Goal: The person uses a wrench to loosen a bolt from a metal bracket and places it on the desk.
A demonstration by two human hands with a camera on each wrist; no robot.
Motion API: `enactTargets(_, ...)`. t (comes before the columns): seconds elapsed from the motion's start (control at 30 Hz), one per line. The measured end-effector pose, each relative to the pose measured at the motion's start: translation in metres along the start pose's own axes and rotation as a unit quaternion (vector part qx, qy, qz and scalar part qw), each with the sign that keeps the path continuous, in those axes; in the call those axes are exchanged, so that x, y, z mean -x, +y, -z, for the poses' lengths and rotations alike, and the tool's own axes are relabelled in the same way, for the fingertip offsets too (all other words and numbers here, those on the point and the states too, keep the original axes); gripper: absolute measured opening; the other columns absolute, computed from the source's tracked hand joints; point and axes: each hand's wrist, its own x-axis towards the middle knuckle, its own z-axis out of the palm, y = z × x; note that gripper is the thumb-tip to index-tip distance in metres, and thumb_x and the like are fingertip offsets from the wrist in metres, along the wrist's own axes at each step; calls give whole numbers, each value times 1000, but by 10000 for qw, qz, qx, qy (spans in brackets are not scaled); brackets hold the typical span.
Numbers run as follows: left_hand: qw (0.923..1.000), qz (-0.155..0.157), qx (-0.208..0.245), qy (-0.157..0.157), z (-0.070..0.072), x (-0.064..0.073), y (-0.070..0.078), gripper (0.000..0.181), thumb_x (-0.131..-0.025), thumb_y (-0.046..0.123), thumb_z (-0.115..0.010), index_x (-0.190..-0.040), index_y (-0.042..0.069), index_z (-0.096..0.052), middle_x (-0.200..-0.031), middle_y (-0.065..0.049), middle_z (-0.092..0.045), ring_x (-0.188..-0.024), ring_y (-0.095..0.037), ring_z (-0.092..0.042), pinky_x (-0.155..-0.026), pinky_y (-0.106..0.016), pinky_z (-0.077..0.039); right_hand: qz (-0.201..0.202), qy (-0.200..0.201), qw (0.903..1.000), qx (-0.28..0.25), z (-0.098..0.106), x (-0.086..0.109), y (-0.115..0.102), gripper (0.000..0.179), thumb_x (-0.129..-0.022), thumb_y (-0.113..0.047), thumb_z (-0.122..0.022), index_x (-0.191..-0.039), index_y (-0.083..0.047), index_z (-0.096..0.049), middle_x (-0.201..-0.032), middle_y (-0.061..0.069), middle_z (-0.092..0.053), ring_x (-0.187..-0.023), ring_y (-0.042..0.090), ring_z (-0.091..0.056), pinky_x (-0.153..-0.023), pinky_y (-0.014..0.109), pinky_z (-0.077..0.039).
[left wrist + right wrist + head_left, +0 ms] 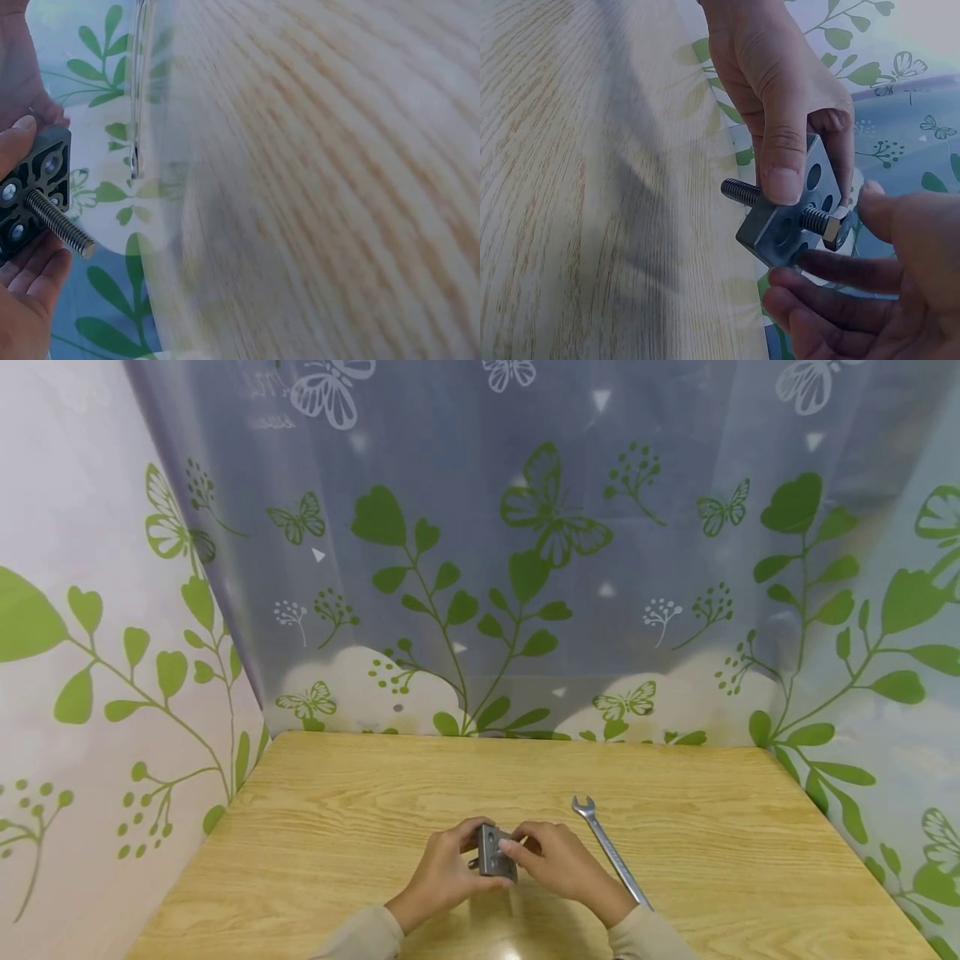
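My left hand (pixel 446 866) grips a small grey square block with holes (pixel 487 853) by its edges, above the table. A hex bolt (pixel 831 225) passes through the block, its head facing my right hand (pixel 558 858). The threaded end of the bolt (pixel 64 225) sticks out of the dark recessed back in the left wrist view. In the right wrist view my right thumb (pixel 877 210) stands just apart from the bolt head, and the other fingers lie below, beside the block's lower edge. A metal wrench (pixel 611 852) lies just right of my right hand.
The wood-grain table (pixel 360 793) extends around the hands. A printed curtain (pixel 465 527) with leaves and butterflies rises behind its far edge, and similar fabric hangs along the left and right sides.
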Motion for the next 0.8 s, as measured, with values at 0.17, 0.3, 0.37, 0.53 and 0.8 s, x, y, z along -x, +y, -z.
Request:
enactTargets(0.17, 9999, -86, -52, -40, -1, 0, 0, 67, -68, 28, -87, -122, 1, -57, -115, -9, -66, -103, -23, -67, -85, -23, -55, -232, 55, 9996, -129, 0, 1, -1, 47, -100, -43, -46, -88, -4, -70, -63, 3, -62, -51, 8, -53, -45, 24, -45)
enactTargets(0.3, 9999, -149, -82, -31, -1, -1, 1, 66, -68, 27, -87, -121, 1, -57, -114, -8, -67, -103, -22, -67, -85, -23, -55, -201, 57, 9997, -150, -1, -1, 0, 43, -99, -41, -50, -82, -6, -69, -60, 3, -61, -48, 7, -51, -43, 23, -43)
enactTargets(0.37, 9998, -148, -102, -8, -1, -1, 1, 65, -68, 28, -87, -121, 3, -58, -114, -8, -67, -103, -22, -67, -85, -24, -55, -157, 84, 9998, -131, -2, -2, 0, 39, -98, -39, -54, -82, -6, -69, -61, 2, -61, -49, 6, -51, -43, 22, -44)
enactTargets(0.53, 9999, -105, -108, 4, 0, -1, 1, 65, -69, 31, -86, -121, 5, -58, -114, -9, -67, -103, -22, -67, -85, -24, -55, 117, 114, 9999, -11, -1, -2, 0, 21, -93, -27, -64, -93, -7, -70, -78, 0, -67, -64, 4, -57, -55, 21, -50)
enactTargets(0.8, 10000, -76, 9, -16, 0, -1, 0, 66, -70, 34, -85, -122, 4, -57, -114, -7, -68, -104, -21, -67, -86, -25, -55, 606, 181, 9980, -28, 1, -1, -1, 20, -80, 2, -73, -94, -13, -74, -95, -3, -66, -78, 4, -57, -70, 21, -54)
